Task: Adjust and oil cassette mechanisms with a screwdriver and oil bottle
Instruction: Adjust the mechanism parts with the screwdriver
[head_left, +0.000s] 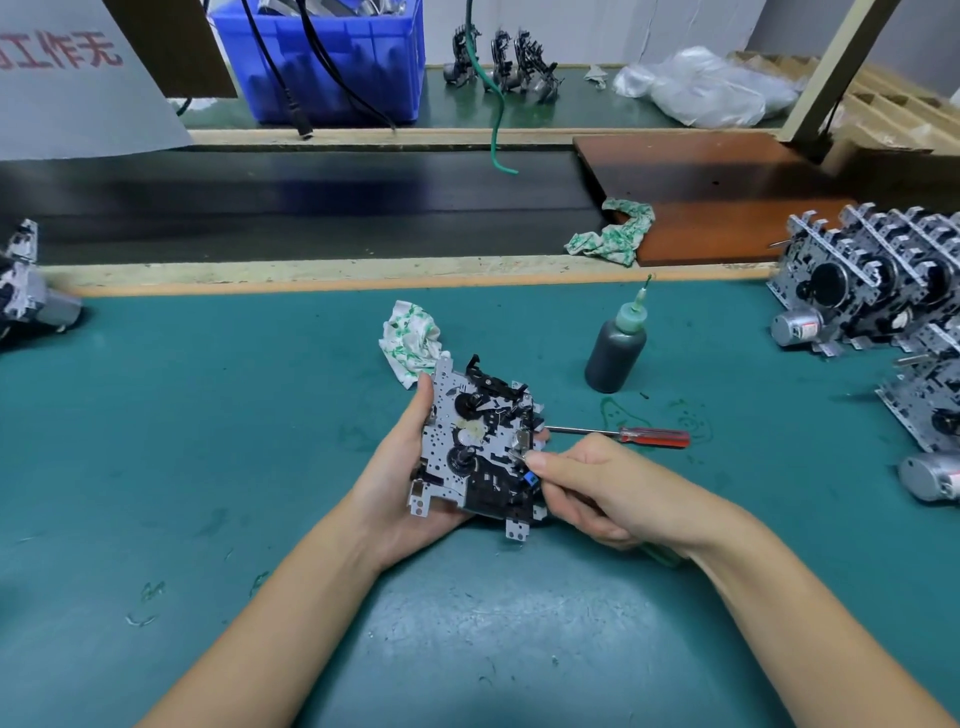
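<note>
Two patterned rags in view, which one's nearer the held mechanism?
The crumpled rag on the green mat, just behind the mechanism in the left hand. The other rag lies farther back, by the brown board.

Green-topped table. A crumpled white-and-green rag lies near its middle; a second rag hangs over the edge of a brown board behind the table. A dark belt runs across beyond the table's far edge. Farther back stand a blue crate with black cables draped over it, a hanging green wire, and a clear plastic bag.
</note>
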